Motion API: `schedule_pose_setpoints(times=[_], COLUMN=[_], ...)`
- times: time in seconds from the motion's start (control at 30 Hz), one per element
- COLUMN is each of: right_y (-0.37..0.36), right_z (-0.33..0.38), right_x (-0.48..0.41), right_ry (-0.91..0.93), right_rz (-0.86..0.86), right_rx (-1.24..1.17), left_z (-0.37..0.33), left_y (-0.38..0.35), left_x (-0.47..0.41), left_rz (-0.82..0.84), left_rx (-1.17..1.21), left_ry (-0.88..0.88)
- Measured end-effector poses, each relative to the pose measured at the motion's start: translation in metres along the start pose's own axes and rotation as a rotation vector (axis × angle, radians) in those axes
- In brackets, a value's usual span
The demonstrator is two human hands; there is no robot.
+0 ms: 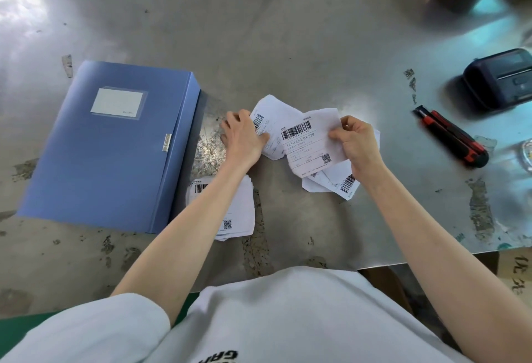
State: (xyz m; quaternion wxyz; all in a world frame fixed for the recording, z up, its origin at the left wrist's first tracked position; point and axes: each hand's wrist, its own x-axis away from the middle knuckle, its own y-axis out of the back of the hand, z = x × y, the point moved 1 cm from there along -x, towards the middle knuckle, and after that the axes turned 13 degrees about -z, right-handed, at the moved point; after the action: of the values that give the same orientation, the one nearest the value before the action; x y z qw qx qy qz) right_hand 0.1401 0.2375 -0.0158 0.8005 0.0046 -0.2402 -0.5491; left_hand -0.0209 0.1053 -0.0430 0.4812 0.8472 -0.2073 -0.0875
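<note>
While crumpled, one label (309, 141) in right hand (358, 144), one in left hand (244, 135).

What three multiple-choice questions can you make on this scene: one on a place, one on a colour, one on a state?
1. Where on the table does the folder lie?
A. On the right
B. On the left
C. At the far edge

2. Which colours does the knife have?
A. Red and black
B. Green and white
C. All yellow

3. What does the right hand do?
A. Rests flat on the table
B. Grips the knife
C. Pinches a crumpled label

Answers:
1 B: the folder lies to the left of the left hand.
2 A: its body is black with red parts.
3 C: the hand nips the label's right edge, while the left hand holds a second label.
</note>
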Motion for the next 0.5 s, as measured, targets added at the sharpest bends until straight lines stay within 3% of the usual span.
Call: schedule_pose_setpoints(times=[0.37, 0.5], right_y=[-0.004, -0.006], right_z=[-0.004, 0.002], right_x=[0.003, 0.007], right_ry=[0.090, 0.178], right_rz=[0.022, 0.018], right_rx=[0.039, 0.041], left_z=[0.011, 0.007], left_y=[0.010, 0.025], left_x=[-0.003, 0.007], left_rz=[0.073, 0.089], left_rx=[0.247, 0.399], left_ry=[0.057, -0.036])
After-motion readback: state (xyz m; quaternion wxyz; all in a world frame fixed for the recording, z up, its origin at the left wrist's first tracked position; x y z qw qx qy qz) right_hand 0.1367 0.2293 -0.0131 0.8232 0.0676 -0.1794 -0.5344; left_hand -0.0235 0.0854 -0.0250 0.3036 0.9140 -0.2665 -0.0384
